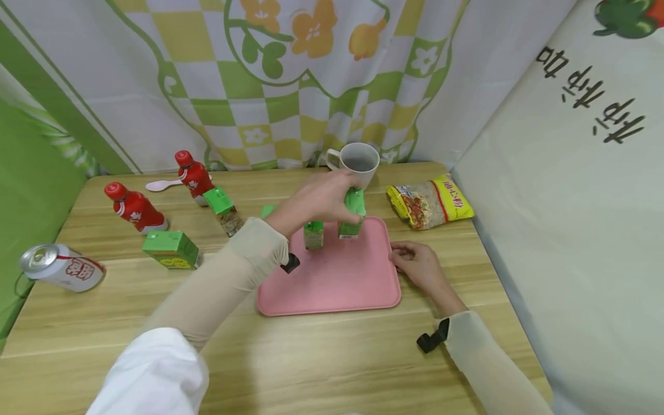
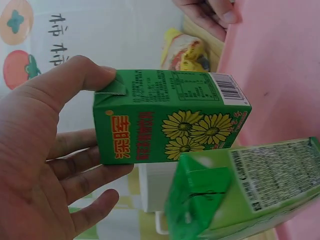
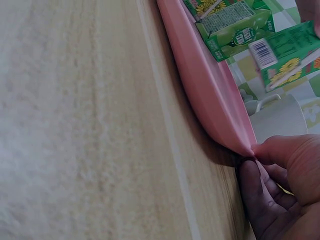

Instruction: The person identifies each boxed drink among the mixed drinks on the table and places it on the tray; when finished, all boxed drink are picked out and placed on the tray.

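Over the tray, 深晖 and a barcode are printed on the raised green carton. 柿柿如 is lettered on the wall right of the tray. 粉 is shown on the yellow packet beyond the tray's right corner; characters on the can left of the tray cannot be read.

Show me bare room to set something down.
Free: near half of the pink tray, before the cartons; table between tray, left sleeve and right sleeve. Crowded: around the tray's far edge, with cartons, left hand and mug.

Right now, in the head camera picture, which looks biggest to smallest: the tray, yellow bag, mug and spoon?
1. Pink tray
2. Yellow bag
3. White mug
4. Spoon, by far the smallest
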`<state>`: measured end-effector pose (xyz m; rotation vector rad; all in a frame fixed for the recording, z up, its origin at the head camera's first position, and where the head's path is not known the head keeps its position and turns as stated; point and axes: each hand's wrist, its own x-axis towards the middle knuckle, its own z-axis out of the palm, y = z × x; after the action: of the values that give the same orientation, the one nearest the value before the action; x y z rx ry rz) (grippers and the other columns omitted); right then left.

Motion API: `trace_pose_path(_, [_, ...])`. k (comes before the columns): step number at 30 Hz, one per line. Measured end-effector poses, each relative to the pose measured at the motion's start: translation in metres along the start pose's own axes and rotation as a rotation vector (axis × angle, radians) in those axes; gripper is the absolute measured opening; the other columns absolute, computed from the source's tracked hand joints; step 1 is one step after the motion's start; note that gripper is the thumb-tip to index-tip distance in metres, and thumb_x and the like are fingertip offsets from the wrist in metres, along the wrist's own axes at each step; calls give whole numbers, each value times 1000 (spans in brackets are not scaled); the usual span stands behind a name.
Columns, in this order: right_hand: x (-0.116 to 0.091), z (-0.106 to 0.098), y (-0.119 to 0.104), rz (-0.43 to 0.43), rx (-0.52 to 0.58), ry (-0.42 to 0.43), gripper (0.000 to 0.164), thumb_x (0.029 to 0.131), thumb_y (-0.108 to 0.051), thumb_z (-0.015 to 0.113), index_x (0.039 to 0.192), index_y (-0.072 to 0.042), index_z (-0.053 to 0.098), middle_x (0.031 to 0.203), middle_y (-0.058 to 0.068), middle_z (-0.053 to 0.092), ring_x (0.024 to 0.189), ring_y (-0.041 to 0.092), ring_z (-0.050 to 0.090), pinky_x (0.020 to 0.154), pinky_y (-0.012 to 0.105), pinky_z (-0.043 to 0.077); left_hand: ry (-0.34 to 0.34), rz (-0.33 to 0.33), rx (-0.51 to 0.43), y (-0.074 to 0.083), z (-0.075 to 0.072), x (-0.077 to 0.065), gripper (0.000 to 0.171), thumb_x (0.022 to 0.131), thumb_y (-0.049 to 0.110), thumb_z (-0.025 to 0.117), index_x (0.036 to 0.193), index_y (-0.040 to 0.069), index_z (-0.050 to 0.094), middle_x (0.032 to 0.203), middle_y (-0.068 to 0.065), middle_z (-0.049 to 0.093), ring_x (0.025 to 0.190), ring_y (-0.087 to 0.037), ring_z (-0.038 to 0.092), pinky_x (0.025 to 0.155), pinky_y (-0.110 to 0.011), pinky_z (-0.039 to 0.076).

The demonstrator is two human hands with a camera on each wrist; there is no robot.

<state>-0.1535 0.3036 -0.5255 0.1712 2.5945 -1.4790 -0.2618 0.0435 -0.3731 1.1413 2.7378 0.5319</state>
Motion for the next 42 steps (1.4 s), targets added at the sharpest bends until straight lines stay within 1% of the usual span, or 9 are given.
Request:
trace_pose_path(5, [-1, 1, 0, 2, 4, 1, 34, 96, -15, 71, 126, 0, 68, 108, 14, 70, 93, 23, 69, 73, 28, 58, -58, -48, -7, -1, 9, 5, 48, 72, 49, 84, 107, 22, 65, 100, 5, 55, 82, -16, 54, 62, -34, 45])
trace_pose_path(9, [-1, 1, -1, 5, 4, 6, 33, 97, -15, 70, 126, 0, 68, 108, 15, 70, 93, 23, 69, 73, 28, 58, -97, -53, 19, 1, 15, 8, 56, 73, 49, 85, 116, 17, 69, 102, 5, 56, 86, -15, 55, 65, -33, 46])
trace_pose_path(17, [-1, 0, 2, -6, 4, 1, 35, 97, -15, 70, 128, 1, 67, 109, 16, 69, 95, 24, 69, 74, 27, 58, -122, -60, 93, -1, 26, 13, 59, 73, 49, 87, 119, 17, 69, 104, 4, 58, 89, -17, 55, 73, -36, 46])
trace_pose_path(20, [-2, 0, 2, -1, 0, 5, 34, 97, -16, 70, 127, 0, 68, 109, 15, 70, 94, 23, 69, 74, 27, 58, -129, -56, 99, -2, 29, 13, 64, 74, 49, 87, 123, 15, 68, 107, 3, 57, 91, -17, 55, 77, -37, 46])
trace_pose_path(24, [-2, 0, 2, -6, 5, 11, 34, 97, -15, 71, 126, 0, 68, 108, 15, 70, 93, 23, 69, 73, 27, 58, -117, -39, 88, -2, 31, 14, 63, 74, 47, 87, 124, 13, 68, 108, 2, 58, 91, -17, 55, 78, -37, 46])
trace_pose_path(29, [-2, 0, 1, -20, 15, 11, 34, 96, -15, 71, 126, 1, 68, 107, 16, 70, 93, 24, 69, 73, 27, 58, -120, -50, 81, -2, 31, 14, 61, 76, 45, 85, 125, 15, 68, 107, 2, 57, 91, -16, 54, 78, -36, 46])
trace_pose_path(33, [-2, -1, 0, -10, 22, 8, 35, 96, -16, 71, 127, 1, 68, 109, 16, 70, 93, 24, 69, 73, 28, 58, -127, -52, 71, -1, 31, 12, 66, 80, 49, 82, 135, 17, 63, 118, -1, 58, 101, -19, 55, 88, -40, 46])
trace_pose_path(38, [-2, -1, -2, -1, 22, 10, 35, 96, -16, 71, 127, 1, 68, 109, 16, 70, 94, 24, 69, 74, 28, 58, -68, -61, 39, -2, 23, 4, 70, 86, 55, 75, 143, 19, 57, 137, -4, 55, 123, -27, 54, 104, -47, 41])
trace_pose_path(42, [-2, 1, -2, 1, 13, 10, 35, 96, -15, 71, 127, 2, 67, 109, 16, 70, 94, 24, 69, 74, 27, 58, -17, -83, -39, -4, 7, -12, 62, 91, 53, 72, 143, 23, 57, 139, 0, 53, 126, -24, 53, 102, -46, 43])
